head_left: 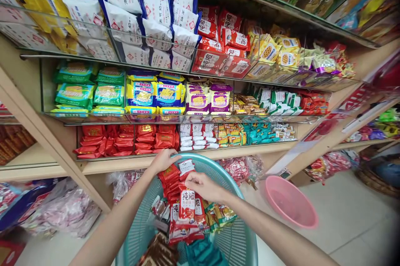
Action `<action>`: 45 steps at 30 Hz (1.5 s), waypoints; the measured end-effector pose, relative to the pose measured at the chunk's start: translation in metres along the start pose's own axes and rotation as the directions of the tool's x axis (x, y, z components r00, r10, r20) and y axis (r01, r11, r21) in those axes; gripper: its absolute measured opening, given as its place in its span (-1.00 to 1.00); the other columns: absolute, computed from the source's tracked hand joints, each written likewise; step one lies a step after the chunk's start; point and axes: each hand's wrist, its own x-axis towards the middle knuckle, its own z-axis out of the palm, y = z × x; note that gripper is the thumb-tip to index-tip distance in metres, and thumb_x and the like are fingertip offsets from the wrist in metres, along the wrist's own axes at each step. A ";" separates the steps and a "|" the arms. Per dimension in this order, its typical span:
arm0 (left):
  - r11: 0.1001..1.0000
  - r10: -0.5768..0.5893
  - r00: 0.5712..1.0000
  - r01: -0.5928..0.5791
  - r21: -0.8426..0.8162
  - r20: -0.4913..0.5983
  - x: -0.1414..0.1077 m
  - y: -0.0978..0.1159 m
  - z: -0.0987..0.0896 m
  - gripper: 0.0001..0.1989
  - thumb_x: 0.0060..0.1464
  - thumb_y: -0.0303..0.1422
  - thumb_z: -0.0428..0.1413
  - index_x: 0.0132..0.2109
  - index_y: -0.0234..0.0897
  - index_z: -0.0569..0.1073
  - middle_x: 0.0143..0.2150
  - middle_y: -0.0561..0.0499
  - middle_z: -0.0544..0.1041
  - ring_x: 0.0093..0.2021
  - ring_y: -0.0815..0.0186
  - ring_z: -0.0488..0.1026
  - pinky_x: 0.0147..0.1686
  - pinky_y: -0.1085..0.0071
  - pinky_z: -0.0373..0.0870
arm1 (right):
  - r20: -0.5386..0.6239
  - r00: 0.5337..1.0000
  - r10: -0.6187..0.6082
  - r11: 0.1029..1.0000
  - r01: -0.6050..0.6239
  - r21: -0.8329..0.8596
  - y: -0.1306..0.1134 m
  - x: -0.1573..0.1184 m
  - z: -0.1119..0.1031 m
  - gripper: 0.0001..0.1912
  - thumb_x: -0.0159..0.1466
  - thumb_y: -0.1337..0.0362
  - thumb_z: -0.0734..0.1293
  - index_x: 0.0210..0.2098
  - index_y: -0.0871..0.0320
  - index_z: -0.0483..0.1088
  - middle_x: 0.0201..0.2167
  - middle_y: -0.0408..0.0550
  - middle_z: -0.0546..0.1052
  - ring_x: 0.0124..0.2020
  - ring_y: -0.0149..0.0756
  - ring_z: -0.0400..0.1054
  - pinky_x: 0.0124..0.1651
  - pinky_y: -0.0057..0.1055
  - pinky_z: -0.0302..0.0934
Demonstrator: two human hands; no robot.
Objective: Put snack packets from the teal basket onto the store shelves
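Observation:
A teal plastic basket with mesh walls stands in front of me, holding several kinds of wrapped snacks. At its far rim, my left hand is closed on the edge. My right hand is inside the basket's outline, pinching the top of a red-and-white snack packet. More packets of that kind lie under it. Red packets and a white-and-red packet are just beyond the right hand. Green-and-gold packets, brown packets and teal packets are also in the basket.
Glass-fronted shelves hold sorted snack packets above the basket. On the floor at right sits a pink basin. Plastic bags of packets lie below the shelves at left, and another bag sits behind the basket.

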 end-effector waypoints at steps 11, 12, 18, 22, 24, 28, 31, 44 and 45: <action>1.000 0.000 1.000 0.000 0.005 -0.004 0.000 0.002 -0.001 -0.61 0.08 -0.06 -0.01 -0.29 -0.30 0.52 -0.35 -0.01 0.58 -0.37 0.30 0.45 -0.35 0.46 0.25 | 0.164 0.985 0.054 0.986 -0.027 -0.163 0.001 0.011 0.022 -0.89 0.18 0.32 0.25 -0.48 0.17 0.28 -0.64 -0.32 0.20 -0.57 -0.51 0.03 -0.52 -0.53 -0.09; 1.000 -0.004 1.000 0.004 0.003 -0.006 0.000 0.002 -0.001 -0.61 0.08 -0.07 0.00 -0.29 -0.30 0.52 -0.35 -0.02 0.58 -0.37 0.30 0.45 -0.35 0.46 0.25 | 0.160 0.986 0.053 0.985 -0.025 -0.172 0.003 0.011 0.022 -0.89 0.18 0.32 0.25 -0.48 0.17 0.28 -0.64 -0.31 0.20 -0.57 -0.51 0.04 -0.52 -0.53 -0.09; 1.000 0.007 1.000 -0.007 -0.015 -0.015 -0.002 0.003 -0.002 -0.63 0.08 -0.09 0.00 -0.29 -0.30 0.52 -0.34 -0.03 0.58 -0.37 0.29 0.45 -0.34 0.46 0.26 | 0.134 0.991 0.015 0.965 0.021 -0.263 0.016 0.013 0.021 -0.88 0.18 0.27 0.26 -0.46 0.17 0.34 -0.62 -0.29 0.26 -0.55 -0.50 0.09 -0.51 -0.54 -0.08; 1.000 -0.008 1.000 0.008 0.006 -0.015 -0.001 0.004 -0.002 -0.62 0.07 -0.07 0.00 -0.29 -0.30 0.52 -0.35 -0.02 0.58 -0.37 0.29 0.45 -0.34 0.45 0.26 | 0.105 0.994 0.004 0.948 0.030 -0.318 0.014 0.012 0.021 -0.87 0.18 0.26 0.26 -0.45 0.16 0.39 -0.57 -0.25 0.37 -0.50 -0.47 0.18 -0.46 -0.53 -0.01; 1.000 -0.007 1.000 0.008 0.011 -0.010 -0.001 0.003 -0.001 -0.61 0.07 -0.07 0.00 -0.28 -0.30 0.52 -0.34 -0.03 0.58 -0.35 0.28 0.45 -0.34 0.45 0.26 | 0.094 0.996 -0.004 0.932 0.038 -0.360 0.010 0.011 0.020 -0.86 0.17 0.27 0.27 -0.46 0.16 0.42 -0.57 -0.23 0.39 -0.50 -0.46 0.21 -0.43 -0.51 0.00; 1.000 0.003 1.000 -0.003 0.006 -0.012 -0.001 0.002 0.000 -0.60 0.08 -0.06 0.00 -0.28 -0.31 0.52 -0.31 -0.04 0.59 -0.33 0.27 0.46 -0.33 0.46 0.26 | 0.075 0.997 0.001 0.890 0.033 -0.455 0.003 0.010 0.020 -0.85 0.19 0.27 0.28 -0.46 0.15 0.45 -0.55 -0.20 0.44 -0.46 -0.42 0.25 -0.34 -0.47 0.02; 1.000 -0.004 1.000 0.004 0.013 -0.015 -0.002 0.003 0.000 -0.61 0.08 -0.07 0.00 -0.28 -0.31 0.52 -0.33 -0.03 0.58 -0.34 0.28 0.46 -0.35 0.46 0.25 | 0.061 0.998 0.012 0.854 0.021 -0.519 0.004 0.009 0.021 -0.84 0.21 0.25 0.27 -0.42 0.12 0.46 -0.46 -0.16 0.50 -0.34 -0.34 0.30 -0.21 -0.40 0.04; 1.000 0.009 1.000 -0.009 0.008 -0.022 -0.001 0.002 0.001 -0.60 0.09 -0.08 0.00 -0.27 -0.32 0.53 -0.30 -0.05 0.59 -0.33 0.27 0.47 -0.32 0.46 0.27 | -0.001 0.998 -0.060 0.782 0.046 -0.622 -0.010 -0.009 0.021 -0.78 0.26 0.18 0.22 -0.16 0.08 0.40 -0.16 -0.08 0.51 -0.08 -0.19 0.23 -0.04 -0.22 0.01; 1.000 0.011 1.000 -0.011 0.006 -0.018 -0.001 0.002 0.001 -0.60 0.09 -0.07 -0.01 -0.27 -0.31 0.53 -0.30 -0.05 0.59 -0.32 0.26 0.47 -0.32 0.46 0.27 | 0.030 0.995 -0.093 0.771 0.091 -0.630 -0.013 -0.013 0.022 -0.70 0.24 0.12 0.25 -0.08 0.07 0.36 -0.10 -0.06 0.48 -0.05 -0.17 0.21 -0.01 -0.21 0.00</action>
